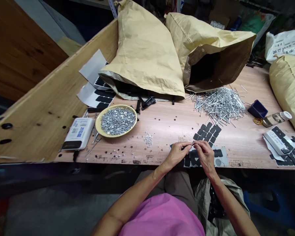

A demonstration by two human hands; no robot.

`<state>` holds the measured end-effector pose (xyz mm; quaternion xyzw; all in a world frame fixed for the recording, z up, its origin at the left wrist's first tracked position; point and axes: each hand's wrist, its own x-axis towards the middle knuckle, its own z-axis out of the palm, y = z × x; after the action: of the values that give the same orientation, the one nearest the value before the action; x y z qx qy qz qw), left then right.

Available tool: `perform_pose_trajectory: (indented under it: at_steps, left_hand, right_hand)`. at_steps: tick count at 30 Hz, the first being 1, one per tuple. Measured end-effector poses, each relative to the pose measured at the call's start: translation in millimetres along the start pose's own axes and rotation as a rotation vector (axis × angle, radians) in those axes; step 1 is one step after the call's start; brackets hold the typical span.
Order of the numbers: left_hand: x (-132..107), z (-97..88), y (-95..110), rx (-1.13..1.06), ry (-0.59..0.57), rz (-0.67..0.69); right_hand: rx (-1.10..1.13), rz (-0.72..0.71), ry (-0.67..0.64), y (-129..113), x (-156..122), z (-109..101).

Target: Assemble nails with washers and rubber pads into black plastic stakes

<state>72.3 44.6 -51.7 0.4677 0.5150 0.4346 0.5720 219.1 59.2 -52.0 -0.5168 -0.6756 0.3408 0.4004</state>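
Head view. Landmark: the pad sheet point(225, 156), grey with black pads, at the near edge of the table point(159, 109). My left hand point(178, 151) and right hand point(204, 155) meet over it, fingertips pinched together on a small piece point(192, 143), too tiny to make out. That pinch looks the weak point: if either hand eases off, the piece could slip and get lost among the dark pads. Dropped nearer than the sheet, it could end in my lap point(178, 183). Just beyond the sheet, loose pads point(203, 134); a dragging knuckle might shift them. Farther beyond, metal pins point(220, 103) in a tangled pile; a tug at one could scatter others. Left of the sheet, a little heap of washers point(148, 140), easily swept by my forearm. Farther left, a full dish point(97, 123) that would spill if its rim were knocked.
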Motion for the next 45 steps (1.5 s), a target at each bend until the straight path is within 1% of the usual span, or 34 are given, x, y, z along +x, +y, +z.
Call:
perform_pose_trajectory:
  at_steps: [2,5,7,10,12,17,21,23,27,29,33,36,38,40,43,45]
  left_hand:
    - [-1.5,-2.8,1.4,0.024,-0.035,-0.006]
    - [-3.7,-7.0,3.3,0.095,-0.133,0.008]
    - [-4.5,-7.9,4.0,0.127,-0.185,0.016]
    - [-4.7,-6.0,4.0,0.139,-0.205,0.016]
    - [-4.6,-3.9,3.9,0.136,-0.208,0.021]
    - [-5.4,-1.5,6.3,0.134,-0.226,0.058]
    - [-6.2,-1.6,9.0,0.134,-0.265,0.044]
    - [-6.2,-1.1,10.1,0.128,-0.27,0.037]
    - [-6.5,0.1,12.4,0.123,-0.281,0.082]
    - [-7.1,-0.3,13.1,0.121,-0.305,0.084]
    - [-7.2,-2.5,11.9,0.109,-0.352,0.043]
    - [-5.7,-3.4,9.4,0.135,-0.354,0.069]
    - [-5.5,-2.7,7.9,0.175,-0.36,0.115]
    - [-7.2,-0.4,6.7,0.246,-0.338,0.182]
    - [-12.6,5.0,4.7,0.474,-0.22,0.325]
    - [-15.8,7.7,3.3,0.649,-0.152,0.396]
  right_hand:
    - [0.008,-0.014,-0.101,2.3,5.3,-8.7]
    - [0.025,-0.008,-0.292,3.9,14.6,-24.6]
    - [0.018,0.004,-0.388,2.1,19.3,-34.7]
    - [-0.006,0.019,-0.505,-4.0,22.8,-45.9]
    - [-0.028,0.018,-0.545,-8.3,23.5,-49.8]
    - [-0.1,-0.027,-0.515,-13.9,24.1,-52.9]
    - [-0.066,-0.047,-0.581,-15.0,26.4,-57.4]
    - [-0.052,-0.037,-0.587,-15.4,27.1,-59.9]
    - [-0.056,-0.032,-0.56,-18.5,24.4,-62.3]
    - [-0.086,-0.061,-0.538,-21.0,21.5,-62.4]
    - [-0.134,-0.135,-0.505,-24.1,16.9,-62.8]
    - [-0.159,-0.167,-0.496,-24.1,15.7,-64.1]
    - [-0.178,-0.18,-0.505,-23.7,14.5,-64.4]
    - [-0.199,-0.201,-0.498,-23.1,12.0,-63.1]
    - [-0.222,-0.231,-0.403,-20.1,6.8,-56.9]
    - [-0.213,-0.195,-0.331,-16.5,3.8,-51.4]
